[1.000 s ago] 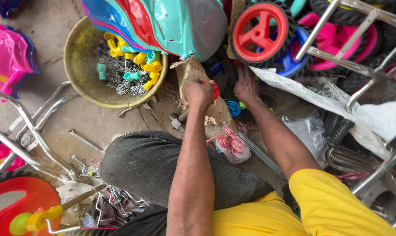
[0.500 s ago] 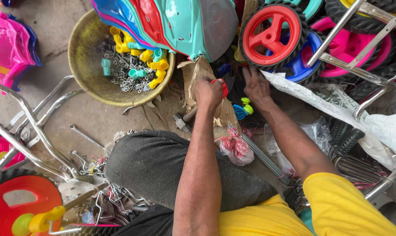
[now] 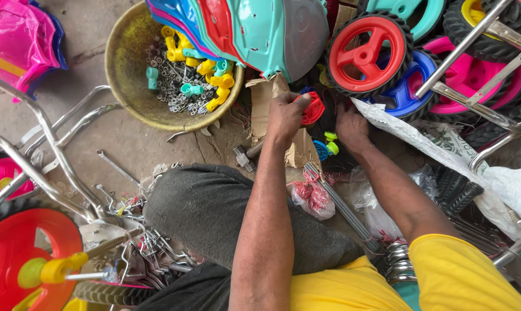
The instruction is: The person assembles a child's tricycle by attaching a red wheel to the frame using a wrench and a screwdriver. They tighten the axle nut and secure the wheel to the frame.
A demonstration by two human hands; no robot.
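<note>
Since the earlier frame the left hand (image 3: 284, 118) has stayed at frame centre, clenched on a small red plastic cap (image 3: 313, 108), just above a torn brown cardboard box (image 3: 264, 99). The right hand (image 3: 352, 128) rests on dark parts beside a white woven sack (image 3: 445, 158); its grip cannot be told. A yellow basin (image 3: 122, 86) of fittings sits upper left.

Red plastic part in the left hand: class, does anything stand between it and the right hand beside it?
Nothing visible does. The left hand grips the red plastic part; the right hand lies just beside it on the parts pile, with only an open gap between them.
</note>
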